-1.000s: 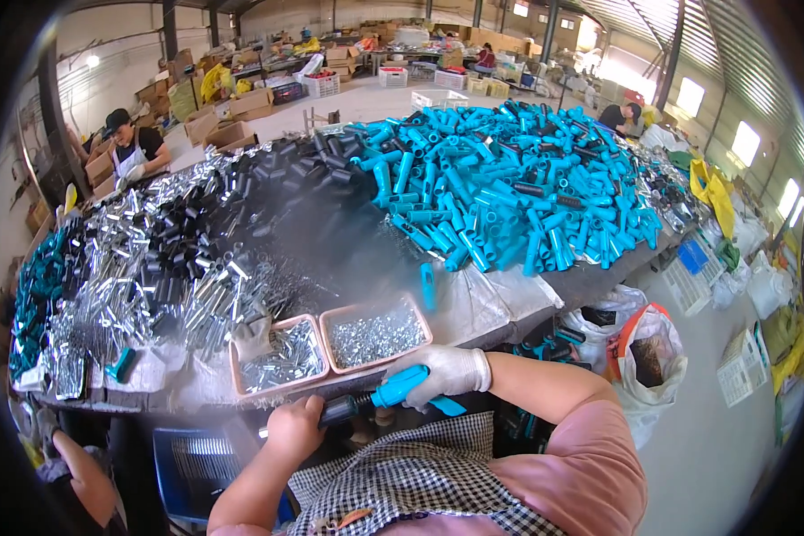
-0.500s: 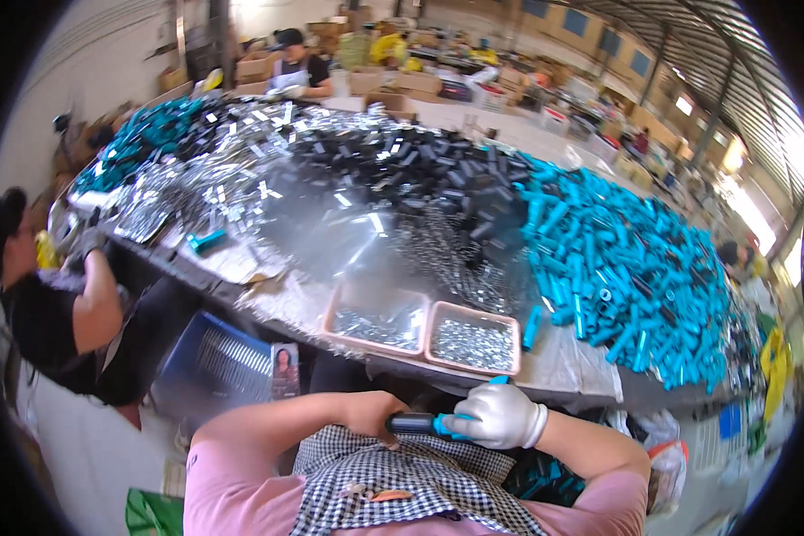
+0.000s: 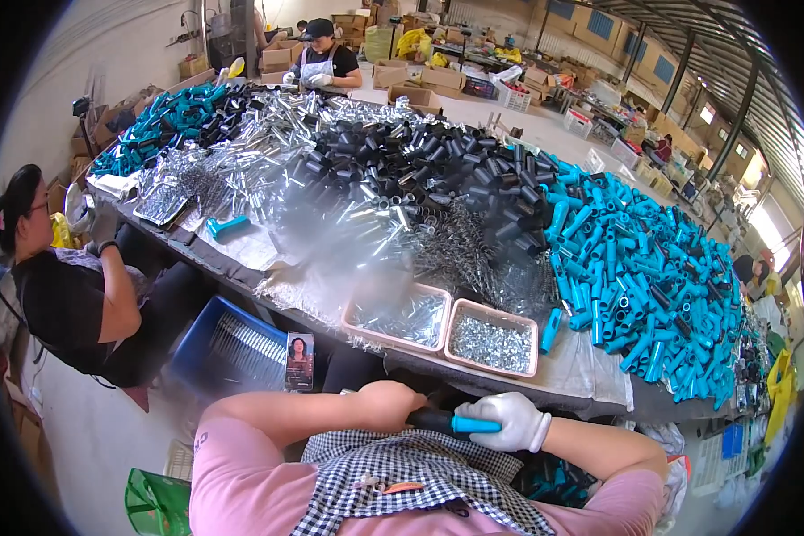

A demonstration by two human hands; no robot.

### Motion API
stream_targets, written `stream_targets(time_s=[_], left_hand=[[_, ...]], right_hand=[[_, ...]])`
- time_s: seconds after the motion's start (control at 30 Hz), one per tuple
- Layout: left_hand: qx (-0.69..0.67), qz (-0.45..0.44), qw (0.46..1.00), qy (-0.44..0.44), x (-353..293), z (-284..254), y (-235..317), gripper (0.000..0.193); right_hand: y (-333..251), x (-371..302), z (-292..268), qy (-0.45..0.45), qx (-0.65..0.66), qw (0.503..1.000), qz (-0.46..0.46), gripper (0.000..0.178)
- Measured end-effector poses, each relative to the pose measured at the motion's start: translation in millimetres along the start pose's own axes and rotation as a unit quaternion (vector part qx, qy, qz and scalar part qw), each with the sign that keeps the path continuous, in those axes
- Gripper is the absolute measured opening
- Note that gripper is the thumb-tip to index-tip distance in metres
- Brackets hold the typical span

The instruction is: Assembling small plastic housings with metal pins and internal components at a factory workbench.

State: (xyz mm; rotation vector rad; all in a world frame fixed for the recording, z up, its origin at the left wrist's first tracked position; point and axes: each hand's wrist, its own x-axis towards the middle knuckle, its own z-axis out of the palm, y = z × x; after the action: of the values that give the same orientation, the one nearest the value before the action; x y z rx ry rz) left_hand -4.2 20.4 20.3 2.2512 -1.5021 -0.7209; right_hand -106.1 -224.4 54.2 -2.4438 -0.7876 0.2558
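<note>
Since the first frame, the teal-and-black handle (image 3: 452,422) had moved from the table edge (image 3: 554,398) toward the checkered apron (image 3: 393,464), the bare left hand (image 3: 389,406) wrapped around its black end, the gloved right hand (image 3: 511,422) its teal part. Probably light, stiff and slippery, it was best gripped by both sections. Beyond lay two pink trays (image 3: 489,365) and a teal heap (image 3: 652,295).

Wide fisheye view from the person's head, looking forward and down. Nearest, along the lower edge, is the person's checked apron (image 3: 348,464); just above it, at close range, are the left hand (image 3: 390,406) and right hand (image 3: 509,422). A table (image 3: 665,400) stretches across the middle, and the hall's roof (image 3: 732,40) curves far off at upper right.
</note>
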Motion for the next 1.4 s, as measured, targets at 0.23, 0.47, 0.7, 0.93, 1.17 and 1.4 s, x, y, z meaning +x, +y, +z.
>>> stream_targets(time_s=[0.23, 0.47, 0.7, 0.93, 1.17, 1.4], left_hand=[[0.212, 0.052, 0.952, 0.216, 4, 3, -16, 0.023], [0.250, 0.114, 0.903, 0.330, 18, -41, -21, 0.018], [-0.025, 0.041, 0.999, -0.012, 18, -20, 3, 0.033], [-0.209, -0.053, 0.929, -0.301, 21, -31, 17, 0.025], [0.268, 0.077, 0.944, 0.175, 35, -19, 11, 0.025], [0.371, 0.385, 0.743, 0.403, 52, -82, -14, 0.019]], right_hand=[[-2, 2, 7, -0.001, 0.644, 0.712, 0.280, 0.059], [-20, 7, 0, 0.146, 0.684, 0.687, 0.199, 0.046], [-3, -18, -8, 0.128, -0.229, 0.955, -0.137, 0.030], [-16, -19, -14, 0.072, -0.326, 0.907, -0.258, 0.027], [3, -32, 18, 0.163, 0.414, 0.877, 0.184, 0.053], [-24, 6, 54, 0.110, 0.891, 0.434, 0.075, 0.051]])
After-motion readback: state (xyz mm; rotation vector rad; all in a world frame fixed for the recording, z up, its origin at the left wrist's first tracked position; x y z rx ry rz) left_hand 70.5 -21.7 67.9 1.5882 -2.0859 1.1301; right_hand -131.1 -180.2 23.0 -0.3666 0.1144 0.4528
